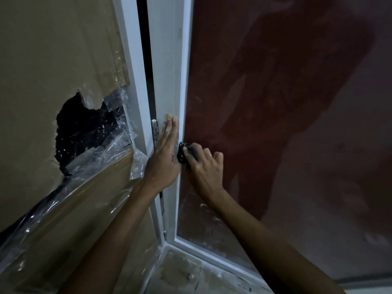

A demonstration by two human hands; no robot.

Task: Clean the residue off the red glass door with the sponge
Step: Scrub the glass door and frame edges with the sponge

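- The right hand (204, 168) grips a dark sponge (184, 154), fingers curled round it, pressing it on the red glass door (275, 115) at the pane's left edge, just beside the white frame (169, 85).
- The left hand (164, 158) lies flat on the frame, fingers straight and together, pointing to 12 o'clock, holding nothing.
- Pale smears of residue (209, 211) mark the glass at 6 o'clock from the sponge.
- At 9 o'clock, torn cardboard (53, 60) and plastic film (101, 164) cover the neighbouring panel.

Left hand (164, 158): fingers straight, together, pointing to 12 o'clock, palm flat. Right hand (203, 166): fingers curled in a grip, at 3 o'clock of the left.
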